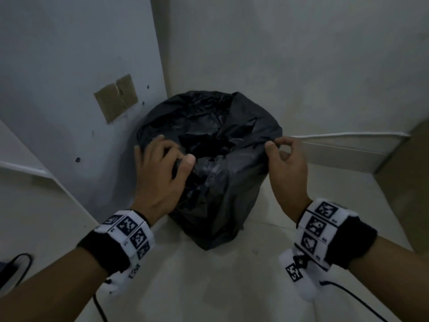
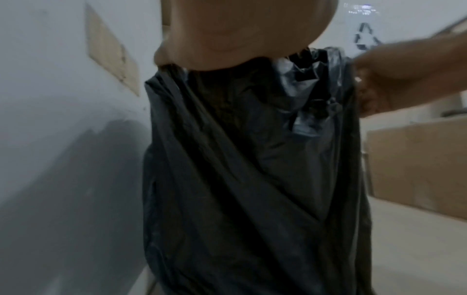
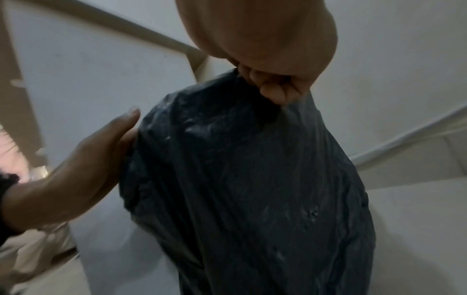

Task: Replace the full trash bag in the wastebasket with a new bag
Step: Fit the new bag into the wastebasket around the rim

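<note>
A black trash bag (image 1: 220, 182) stands in the corner of the room, draped down to the floor so that the wastebasket under it is hidden. Its mouth gapes open at the top. My left hand (image 1: 176, 152) lies over the left rim, fingers curled over the plastic and thumb stretched across the top. The left wrist view shows the bag (image 2: 240, 179) pulled taut from under that palm. My right hand (image 1: 272, 145) pinches the right rim between thumb and forefinger, seen close in the right wrist view (image 3: 278, 89) above the bag (image 3: 252, 189).
White walls close in behind and to the left of the bag. A cardboard patch (image 1: 116, 98) is stuck on the left wall. A brown box (image 1: 408, 170) stands at the right. A shoe (image 1: 14, 273) and cables (image 1: 348, 296) lie on the pale floor near me.
</note>
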